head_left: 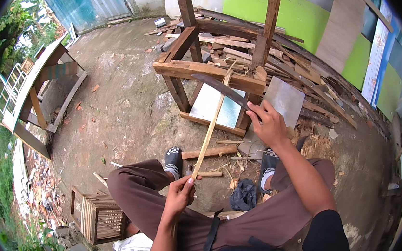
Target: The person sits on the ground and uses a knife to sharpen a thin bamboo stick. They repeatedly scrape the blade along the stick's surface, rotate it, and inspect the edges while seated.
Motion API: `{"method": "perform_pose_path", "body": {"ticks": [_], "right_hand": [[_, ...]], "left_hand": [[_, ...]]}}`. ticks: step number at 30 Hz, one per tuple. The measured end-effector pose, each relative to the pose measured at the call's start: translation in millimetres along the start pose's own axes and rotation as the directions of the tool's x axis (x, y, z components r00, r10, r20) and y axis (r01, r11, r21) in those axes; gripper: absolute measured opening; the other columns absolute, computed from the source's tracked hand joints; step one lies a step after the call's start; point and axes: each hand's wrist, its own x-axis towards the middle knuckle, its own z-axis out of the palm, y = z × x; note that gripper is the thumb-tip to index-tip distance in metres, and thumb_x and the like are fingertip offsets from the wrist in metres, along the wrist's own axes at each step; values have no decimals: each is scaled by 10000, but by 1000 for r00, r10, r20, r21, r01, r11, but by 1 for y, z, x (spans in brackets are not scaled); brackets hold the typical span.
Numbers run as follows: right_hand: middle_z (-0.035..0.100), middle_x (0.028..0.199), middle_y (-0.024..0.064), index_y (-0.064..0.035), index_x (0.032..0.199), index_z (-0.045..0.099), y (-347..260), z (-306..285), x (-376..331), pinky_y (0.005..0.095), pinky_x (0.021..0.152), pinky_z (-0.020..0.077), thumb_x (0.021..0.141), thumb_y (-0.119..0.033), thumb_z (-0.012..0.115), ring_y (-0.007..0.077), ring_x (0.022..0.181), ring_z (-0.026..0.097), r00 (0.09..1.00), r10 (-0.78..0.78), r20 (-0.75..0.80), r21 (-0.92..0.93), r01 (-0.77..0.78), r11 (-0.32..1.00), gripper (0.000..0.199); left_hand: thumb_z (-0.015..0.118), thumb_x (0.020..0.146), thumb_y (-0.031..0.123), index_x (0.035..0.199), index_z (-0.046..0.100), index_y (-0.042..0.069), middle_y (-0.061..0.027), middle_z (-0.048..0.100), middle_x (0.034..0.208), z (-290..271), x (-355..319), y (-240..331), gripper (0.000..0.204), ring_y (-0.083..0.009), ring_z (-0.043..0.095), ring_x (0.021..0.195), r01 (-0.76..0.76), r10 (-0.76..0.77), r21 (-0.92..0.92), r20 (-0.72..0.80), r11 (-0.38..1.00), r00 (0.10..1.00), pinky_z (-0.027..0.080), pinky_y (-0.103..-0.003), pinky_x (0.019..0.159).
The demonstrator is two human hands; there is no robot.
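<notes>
My left hand [181, 193] is closed round the near end of a long, pale strip that looks like split bamboo [210, 133]. From there the strip slants up and away to the front rail of a wooden frame [181, 69], where its far end looks frayed. In my right hand [269, 123] is a machete [221, 87] with a dark, slightly curved blade; the fingers wrap its handle and hide most of it. The blade points up and left, crossing the strip near the rail. Whether the edge touches the strip, I cannot tell.
Scrap wood [298, 75] is heaped behind the frame, against green panels [292, 12]. By my shoes lie short wooden pieces [208, 152] and a black plastic bag [243, 195]. A slatted wooden crate [101, 217] stands left of my knee; a worn table [37, 88] stands farther left.
</notes>
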Motion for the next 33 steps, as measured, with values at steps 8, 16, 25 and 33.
{"method": "perform_pose_path", "body": {"ticks": [8, 16, 25, 33], "right_hand": [[531, 778, 109, -102, 1122, 742, 0, -6, -1, 406, 535, 485, 870, -182, 752, 298, 604, 599, 997, -83, 5, -4, 83, 997, 265], [521, 774, 122, -101, 1136, 735, -13, -14, -12, 420, 555, 480, 878, -179, 743, 308, 623, 593, 991, -56, 124, -4, 56, 998, 269], [497, 778, 96, -85, 1113, 728, -6, -5, -5, 417, 505, 487, 904, -197, 704, 288, 595, 586, 996, -68, 55, -81, 72, 994, 238], [530, 774, 126, -82, 1140, 725, -10, 1, -10, 414, 524, 476, 893, -195, 732, 302, 591, 579, 976, -199, 88, -15, 201, 979, 272]], "left_hand": [[491, 1075, 204, 1170, 665, 10, 86, 353, 614, -2, 4, -11, 277, -19, 279, 498, -58, 59, 8, -14, 998, 998, 222, -220, 448], [494, 1073, 214, 1131, 670, -9, 82, 366, 605, 4, 5, -18, 291, -23, 296, 506, -154, 164, 123, -76, 980, 984, 235, -223, 457], [524, 1055, 182, 1107, 692, -14, 67, 410, 650, 7, 11, -24, 263, -41, 350, 604, -187, 213, 191, -127, 964, 969, 300, -247, 531], [523, 1055, 166, 1100, 688, -19, 70, 388, 644, 6, 9, -27, 252, -35, 332, 597, -149, 195, 253, -168, 956, 966, 284, -240, 525]]}}
